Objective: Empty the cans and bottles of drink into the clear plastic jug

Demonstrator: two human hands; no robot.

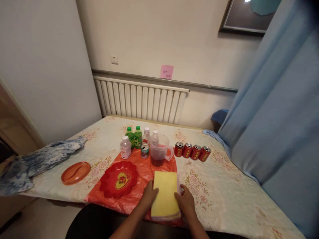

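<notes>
A folded yellow cloth (pixel 165 194), with pinkish layers showing beneath it, is held by its two sides near the table's front edge. My left hand (pixel 149 193) grips its left side, thumb on top. On the right side, my right hand (pixel 185 200) does the same. Under the cloth lies a red plastic sheet (pixel 144 172). Just behind the cloth stands a clear measuring jug (pixel 158 154) with its handle to the right. A red scalloped plate (pixel 119 179) rests left of my left hand.
Green-capped bottles (pixel 138 137), a white-capped bottle (pixel 125 148) and a small can (pixel 145 151) stand behind the plate. Several red cans (pixel 187 150) form a row at right. An orange dish (pixel 76 173) and blue-white fabric (pixel 47 157) lie left. A blue curtain (pixel 269 109) hangs right.
</notes>
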